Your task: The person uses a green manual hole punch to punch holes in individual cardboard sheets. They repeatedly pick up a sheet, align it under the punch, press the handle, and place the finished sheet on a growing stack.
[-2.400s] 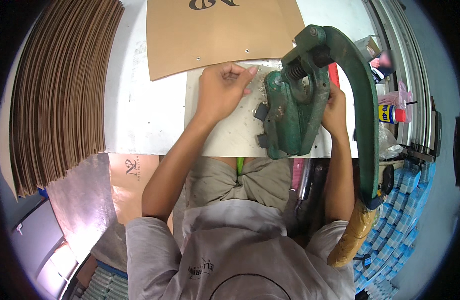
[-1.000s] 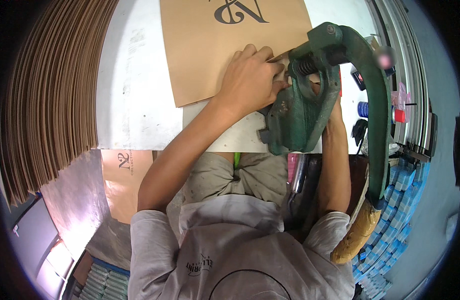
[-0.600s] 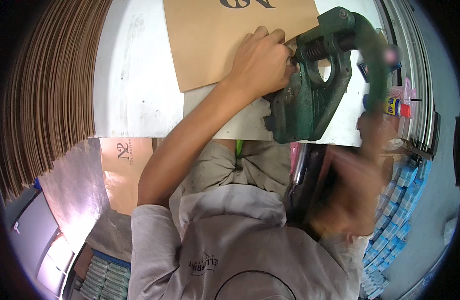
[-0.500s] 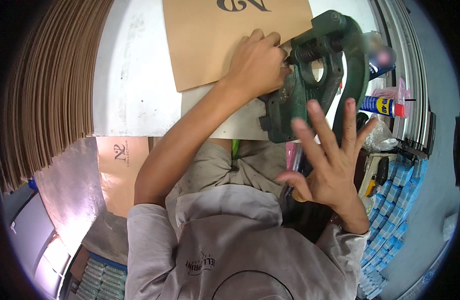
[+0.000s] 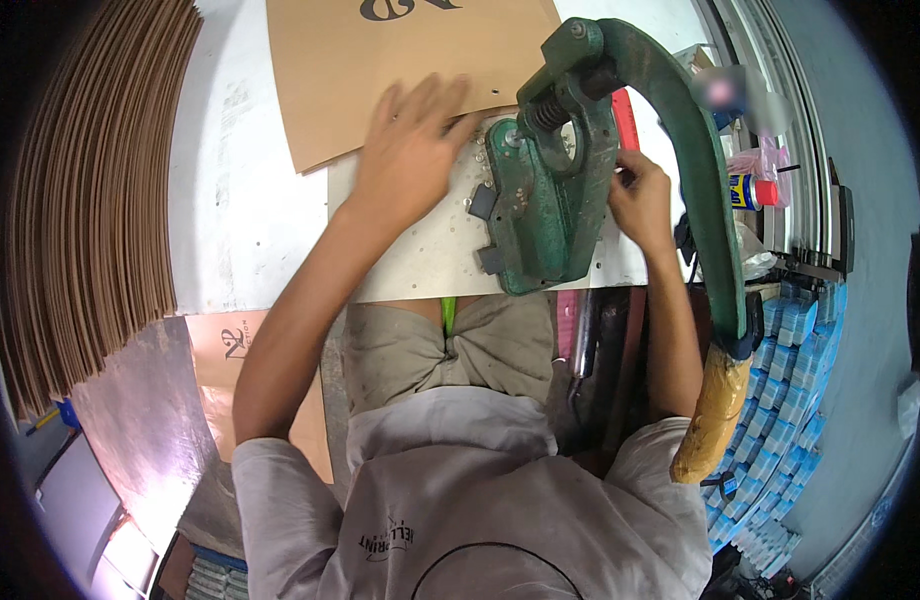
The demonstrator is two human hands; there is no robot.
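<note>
A flat brown paper bag point(image 5: 330, 80) with dark printing lies on the white tabletop, a small dark hole near its right edge. My left hand point(image 5: 410, 150) is over its lower edge, fingers apart and slightly blurred, with nothing visibly gripped. Right of the bag stands a green hand-lever press point(image 5: 545, 215). Its long curved lever ends in a yellow-wrapped handle point(image 5: 715, 415), which neither hand touches. My right hand point(image 5: 642, 200) is on the far side of the press body, fingers curled in; what they hold, if anything, is hidden.
Small metal rings point(image 5: 470, 165) are scattered on the pale board beside the press. A red object point(image 5: 625, 120) sits behind it. A tall stack of brown sheets point(image 5: 90, 200) stands at left. A blue spray can point(image 5: 745, 190) and blue-wrapped bundles point(image 5: 780, 390) are at right.
My left hand has moved left, away from the press jaws. My right hand has gone from spread fingers near my body to curled fingers beside the press. The yellow handle has come into view.
</note>
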